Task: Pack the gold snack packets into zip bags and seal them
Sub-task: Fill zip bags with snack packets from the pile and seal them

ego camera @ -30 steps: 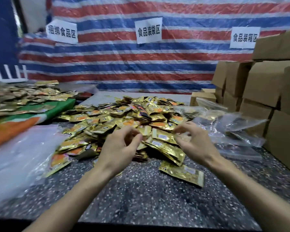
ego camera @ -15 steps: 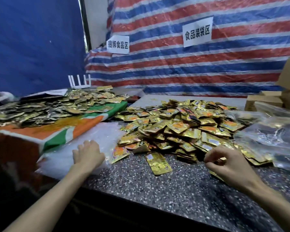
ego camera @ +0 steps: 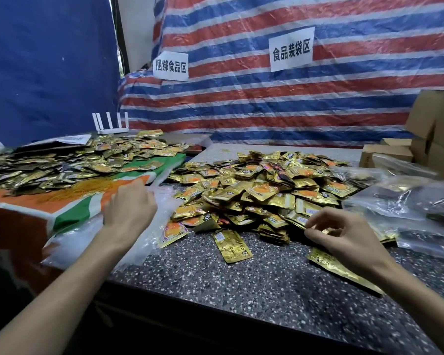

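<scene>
Zip bags (ego camera: pixel 149 239) at worktop's (ego camera: pixel 241 290) left edge.
Our left hand (ego camera: pixel 128 213) covers them, grip unclear; right hand (ego camera: pixel 349 239) pinches gold packets (ego camera: pixel 325 230).

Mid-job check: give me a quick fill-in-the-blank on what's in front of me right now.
1. The left hand touches the clear zip ____.
2. The right hand pinches gold ____ at the pile's near edge.
3. The boxes stand to the pile's ____.
Missing: bags; packets; right.
</scene>
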Demonstrator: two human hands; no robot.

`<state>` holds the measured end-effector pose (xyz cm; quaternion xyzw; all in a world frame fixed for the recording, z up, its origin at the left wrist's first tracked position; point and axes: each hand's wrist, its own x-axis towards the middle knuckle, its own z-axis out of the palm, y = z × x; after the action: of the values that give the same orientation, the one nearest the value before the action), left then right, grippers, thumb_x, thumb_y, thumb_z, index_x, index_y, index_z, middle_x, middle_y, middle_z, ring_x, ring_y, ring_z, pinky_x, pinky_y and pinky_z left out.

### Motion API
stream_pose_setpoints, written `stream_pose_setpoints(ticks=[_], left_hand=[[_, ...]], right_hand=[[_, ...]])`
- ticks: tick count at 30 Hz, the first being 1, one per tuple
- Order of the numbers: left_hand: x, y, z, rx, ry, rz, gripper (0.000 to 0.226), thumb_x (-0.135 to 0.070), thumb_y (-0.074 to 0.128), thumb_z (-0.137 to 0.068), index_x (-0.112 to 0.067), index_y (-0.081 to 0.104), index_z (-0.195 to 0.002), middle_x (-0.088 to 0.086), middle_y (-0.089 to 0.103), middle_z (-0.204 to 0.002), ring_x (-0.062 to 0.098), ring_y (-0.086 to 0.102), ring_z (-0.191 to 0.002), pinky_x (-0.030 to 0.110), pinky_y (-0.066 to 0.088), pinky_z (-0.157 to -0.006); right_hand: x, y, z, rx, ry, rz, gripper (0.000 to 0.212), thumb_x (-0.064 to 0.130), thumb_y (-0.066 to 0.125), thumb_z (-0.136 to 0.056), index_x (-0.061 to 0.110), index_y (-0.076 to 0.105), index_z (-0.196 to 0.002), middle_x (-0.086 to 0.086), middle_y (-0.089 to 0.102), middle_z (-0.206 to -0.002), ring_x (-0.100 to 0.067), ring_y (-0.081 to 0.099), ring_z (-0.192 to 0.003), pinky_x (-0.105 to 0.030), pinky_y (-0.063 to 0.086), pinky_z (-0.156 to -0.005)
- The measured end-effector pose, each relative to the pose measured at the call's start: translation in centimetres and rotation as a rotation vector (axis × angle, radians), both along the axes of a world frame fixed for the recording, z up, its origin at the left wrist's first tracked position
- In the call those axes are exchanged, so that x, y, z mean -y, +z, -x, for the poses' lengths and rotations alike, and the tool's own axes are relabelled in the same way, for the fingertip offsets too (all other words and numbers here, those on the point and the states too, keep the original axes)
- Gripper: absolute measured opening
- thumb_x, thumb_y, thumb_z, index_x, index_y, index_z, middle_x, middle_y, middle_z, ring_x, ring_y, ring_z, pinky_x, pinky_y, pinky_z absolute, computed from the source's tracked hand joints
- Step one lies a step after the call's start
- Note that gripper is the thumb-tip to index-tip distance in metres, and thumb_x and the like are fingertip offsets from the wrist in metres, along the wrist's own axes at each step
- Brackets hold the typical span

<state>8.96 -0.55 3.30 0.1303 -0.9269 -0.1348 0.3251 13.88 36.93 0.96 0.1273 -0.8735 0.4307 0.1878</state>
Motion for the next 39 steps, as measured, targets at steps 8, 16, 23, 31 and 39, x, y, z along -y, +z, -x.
stream_pose_setpoints(ticks=[8, 16, 23, 31, 39], left_hand=[[-11.6, 1.2, -6.3, -0.394, -0.874, 0.187, 0.012, -0.013, 0.057, -0.096, -0.003, 0.055, -0.090, 0.021, 0.066, -0.118, 0.036, 0.070, -0.082, 0.045, 0.059, -0.062], [-16.7, -3.7, -6.3, -0.315, -1.217, 0.457, 0.026, -0.011, 0.055, -0.090, 0.002, 0.071, -0.107, 0.019, 0.071, -0.111, 0.035, 0.069, -0.096, 0.042, 0.057, -0.078], [-17.2, -4.0, -6.8, -0.027, -1.350, 0.050, 0.031, -0.035, 0.072, -0.083, -0.020, 0.070, -0.110, -0.005, 0.065, -0.129, 0.012, 0.063, -0.114, 0.031, 0.051, -0.096], [-18.3, -1.5, -5.8, 0.442, -1.026, -1.078, 0.040, -0.040, 0.053, -0.097, -0.009, 0.072, -0.079, 0.010, 0.075, -0.084, 0.022, 0.071, -0.072, 0.032, 0.056, -0.064], [-19.5, -0.4, -5.3, 0.466, -1.064, -0.979, 0.029, -0.008, 0.056, -0.093, -0.008, 0.071, -0.069, 0.005, 0.072, -0.070, 0.016, 0.069, -0.061, 0.025, 0.053, -0.051]], right_hand=[[0.9, 3.5, -1.0, 0.426, 0.276, 0.621, 0.077, 0.075, 0.065, -0.070, 0.007, 0.067, -0.106, -0.013, 0.074, -0.096, -0.023, 0.068, -0.078, -0.035, 0.054, -0.065], [-0.2, 4.9, -2.6, 0.405, 0.294, 0.318, 0.032, 0.039, 0.084, -0.065, 0.017, 0.076, -0.087, -0.013, 0.073, -0.094, -0.020, 0.063, -0.077, -0.025, 0.052, -0.055], [-1.1, 3.7, -2.9, 0.365, 0.110, 0.104, 0.006, 0.011, 0.080, -0.081, 0.010, 0.076, -0.077, -0.009, 0.073, -0.072, -0.014, 0.062, -0.059, -0.024, 0.050, -0.051], [-1.4, 2.1, -2.5, 0.264, -0.021, 0.017, 0.015, 0.006, 0.074, -0.084, 0.010, 0.072, -0.069, -0.006, 0.071, -0.063, -0.013, 0.063, -0.052, -0.026, 0.052, -0.050], [-2.3, 4.6, -4.4, -0.194, 0.267, -0.307, 0.069, 0.019, 0.076, -0.078, 0.045, 0.050, -0.137, 0.024, 0.035, -0.151, 0.000, 0.047, -0.128, -0.018, 0.050, -0.085]])
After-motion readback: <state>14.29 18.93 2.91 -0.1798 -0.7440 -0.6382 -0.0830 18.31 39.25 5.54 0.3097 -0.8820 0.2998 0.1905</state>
